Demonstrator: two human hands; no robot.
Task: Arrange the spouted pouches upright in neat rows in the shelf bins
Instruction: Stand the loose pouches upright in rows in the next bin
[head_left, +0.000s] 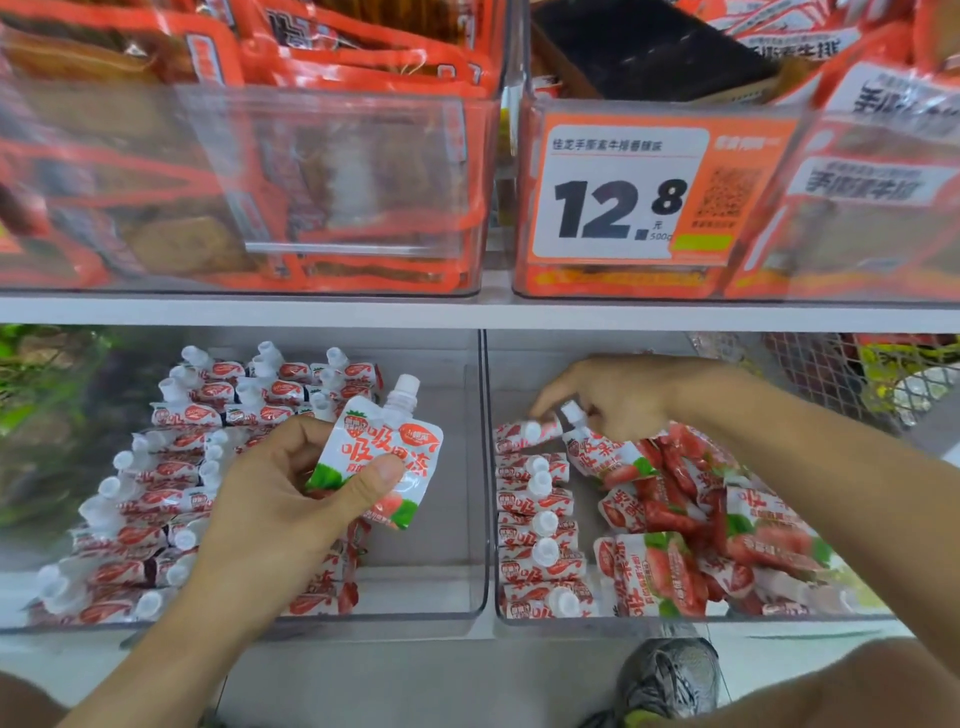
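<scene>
Strawberry spouted pouch up in the air, white cap pointing to one o'clock, held above the left clear bin. The left hand has it pinched: thumb pressed flat across the printed front, the other fingers curled behind, a firm closed grip on the pouch's lower half.

Below and at nine o'clock from that pouch, the left bin carries standing rows of pouches, caps up, running from the front wall to the back. The bin's right strip, at three o'clock of the held pouch, shows bare floor.

Over to the right clear bin. The right hand reaches in at its far end, fingers bent down and closed round the neck of a second pouch, whose white spout pokes up between the fingertips. At seven o'clock from that hand runs a single neat column of pouches along the bin's left wall. At five o'clock, a loose heap of pouches lies flat and jumbled, filling the right side.

Above, the white shelf edge. On it, two clear bins of orange snack packs, and at one o'clock an orange price tag reading 12.8.

At six o'clock, down on the floor, a dark shoe.
</scene>
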